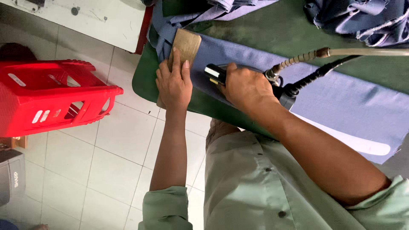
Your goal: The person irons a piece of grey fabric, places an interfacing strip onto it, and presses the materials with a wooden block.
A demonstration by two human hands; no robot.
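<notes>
Under the left hand (pixel 174 83): flat tan wooden block (pixel 186 46), fingers (pixel 176 59) spread flat, pressing it onto blue-grey cloth (pixel 332 100). Beside it, right hand (pixel 245 85): fingers wrapped tight on black steam iron (pixel 214 73), resting on the same cloth; ribbed black cable (pixel 313 77) and pale hose (pixel 366 52) trail off behind the wrist. Beneath both: green padded table (pixel 289 25). Beyond the right fingers: heap of matching blue-grey cloth pieces (pixel 362 19). Well apart from the left fingers: red plastic stool (pixel 55 96) tipped on white tiled floor (pixel 115 157); grey box (pixel 10 176), label unread
</notes>
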